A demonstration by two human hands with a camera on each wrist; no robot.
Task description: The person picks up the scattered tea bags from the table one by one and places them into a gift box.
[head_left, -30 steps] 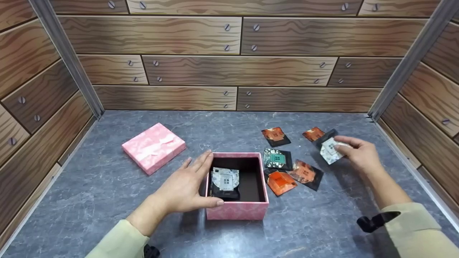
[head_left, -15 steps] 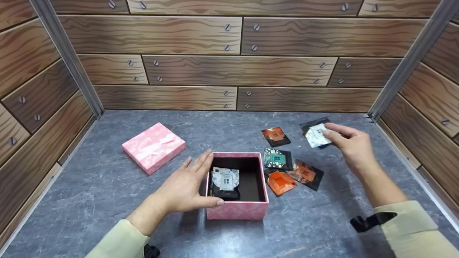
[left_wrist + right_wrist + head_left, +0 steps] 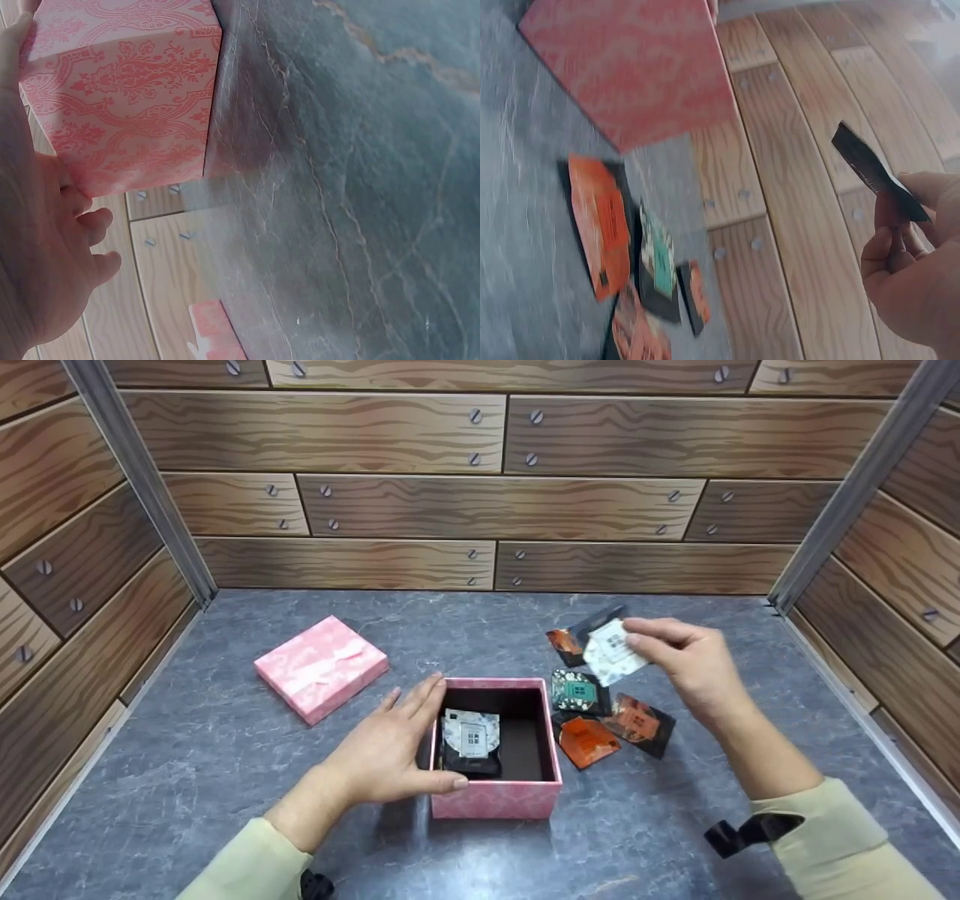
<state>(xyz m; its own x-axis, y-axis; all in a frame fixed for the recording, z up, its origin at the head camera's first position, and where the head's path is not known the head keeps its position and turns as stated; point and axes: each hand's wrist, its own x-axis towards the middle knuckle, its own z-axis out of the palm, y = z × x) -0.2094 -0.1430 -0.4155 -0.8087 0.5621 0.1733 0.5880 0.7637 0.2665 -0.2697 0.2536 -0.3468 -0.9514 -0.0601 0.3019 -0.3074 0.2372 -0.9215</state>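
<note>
Now pinching white packet (image 3: 611, 651) in right fingers (image 3: 660, 628), touching box (image 3: 495, 801) with left fingers (image 3: 427, 706) spread. Likely light, bendy: hold edges.

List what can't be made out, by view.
Head: anything under the white-patterned packet in the pink box; that packet covers it.
Head: part of the rear orange packet; hidden by the held packet.
Head: the held packet's small print; too small, blurred.
Left wrist: inside of the pink box; its walls hide it.
Left wrist: part of the pink lid; cut off by bottom edge.
Right wrist: the held packet's white front; turned away.
</note>
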